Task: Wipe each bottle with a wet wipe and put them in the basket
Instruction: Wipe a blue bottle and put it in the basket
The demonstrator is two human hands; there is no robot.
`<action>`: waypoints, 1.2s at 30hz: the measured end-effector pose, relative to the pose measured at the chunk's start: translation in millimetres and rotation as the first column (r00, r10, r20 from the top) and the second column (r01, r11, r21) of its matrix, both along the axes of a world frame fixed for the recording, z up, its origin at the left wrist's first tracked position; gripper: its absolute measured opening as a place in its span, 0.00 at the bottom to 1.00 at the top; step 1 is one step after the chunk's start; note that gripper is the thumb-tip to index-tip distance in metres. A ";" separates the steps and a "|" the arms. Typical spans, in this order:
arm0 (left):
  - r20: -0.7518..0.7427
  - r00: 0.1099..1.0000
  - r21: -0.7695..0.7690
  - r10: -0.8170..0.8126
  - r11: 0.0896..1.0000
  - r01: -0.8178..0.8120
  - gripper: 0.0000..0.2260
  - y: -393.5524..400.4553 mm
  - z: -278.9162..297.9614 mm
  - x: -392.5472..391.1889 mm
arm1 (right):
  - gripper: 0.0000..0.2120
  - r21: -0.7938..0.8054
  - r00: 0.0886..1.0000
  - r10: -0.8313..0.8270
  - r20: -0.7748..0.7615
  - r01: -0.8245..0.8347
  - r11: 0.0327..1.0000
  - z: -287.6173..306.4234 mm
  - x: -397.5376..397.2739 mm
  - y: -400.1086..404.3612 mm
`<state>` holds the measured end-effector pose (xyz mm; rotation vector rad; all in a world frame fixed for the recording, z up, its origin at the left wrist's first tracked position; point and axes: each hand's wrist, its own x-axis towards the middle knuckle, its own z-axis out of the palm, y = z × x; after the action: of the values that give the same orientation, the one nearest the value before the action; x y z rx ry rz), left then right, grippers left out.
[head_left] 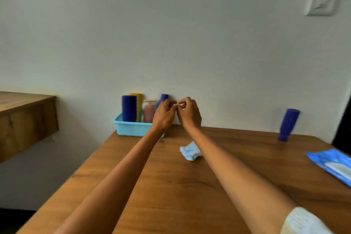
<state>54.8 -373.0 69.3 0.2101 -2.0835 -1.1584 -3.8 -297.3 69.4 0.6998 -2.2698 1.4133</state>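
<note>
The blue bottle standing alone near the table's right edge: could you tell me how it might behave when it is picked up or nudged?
The blue bottle stands cap-down on its narrower end and looks tilted, so a nudge would probably tip it. Its rounded body would likely roll on the table. It looks like plastic, so probably stiff, light and not fragile.

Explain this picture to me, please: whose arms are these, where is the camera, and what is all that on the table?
There is no machine here. A person wears a camera on the head, looking forward and down, so you see their own arms. The left hand and right hand meet with curled fingers; whether they pinch anything is too small to tell. On the wooden table stands a light blue basket holding several bottles. One blue bottle stands apart at the right. A crumpled wipe lies mid-table, a blue wipe packet at the right edge.
</note>
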 end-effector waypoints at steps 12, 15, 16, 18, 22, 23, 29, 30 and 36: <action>0.293 0.921 0.018 -0.257 0.965 0.263 0.18 229.7 -13.1 -116.8 | 0.09 -0.168 0.882 -0.468 0.047 0.469 0.867 -25.5 -100.3 239.6; 0.319 0.900 0.052 -0.297 0.954 0.296 0.19 267.9 -23.7 -149.1 | 0.20 -0.222 0.842 -0.530 0.105 0.539 0.813 -32.2 -132.4 274.1; 0.320 0.896 0.064 -0.309 0.950 0.305 0.19 276.8 -27.4 -159.0 | 0.26 -0.221 0.835 -0.534 0.134 0.550 0.805 -34.4 -143.3 282.8; 0.314 0.893 0.083 -0.323 0.946 0.313 0.19 289.8 -35.2 -177.6 | 0.37 -0.192 0.824 -0.531 0.195 0.564 0.804 -39.3 -166.2 295.6; 0.299 0.897 0.105 -0.326 0.945 0.309 0.18 299.2 -46.0 -209.0 | 0.45 -0.147 0.822 -0.502 0.270 0.550 0.822 -48.1 -207.0 300.6; 0.290 0.900 0.111 -0.324 0.946 0.305 0.18 298.7 -47.4 -215.5 | 0.45 -0.138 0.823 -0.495 0.278 0.544 0.828 -50.2 -215.5 298.2; 0.301 0.903 0.101 -0.308 0.951 0.291 0.18 287.7 -53.6 -238.0 | 0.40 -0.169 0.801 -0.509 0.314 0.575 0.801 -51.9 -243.8 290.1; 0.304 0.903 0.097 -0.305 0.952 0.290 0.18 285.0 -55.2 -239.7 | 0.38 -0.183 0.802 -0.513 0.306 0.578 0.795 -51.1 -245.9 290.0; 0.228 0.929 0.120 -0.291 0.955 0.270 0.17 265.3 -58.6 -228.7 | 0.28 -0.286 0.876 -0.404 0.265 0.471 0.834 -47.7 -234.5 281.8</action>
<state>-173.9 -107.7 10.6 0.0989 -2.3364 -1.4580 -238.3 -15.6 21.7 -0.0806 -2.0513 1.6253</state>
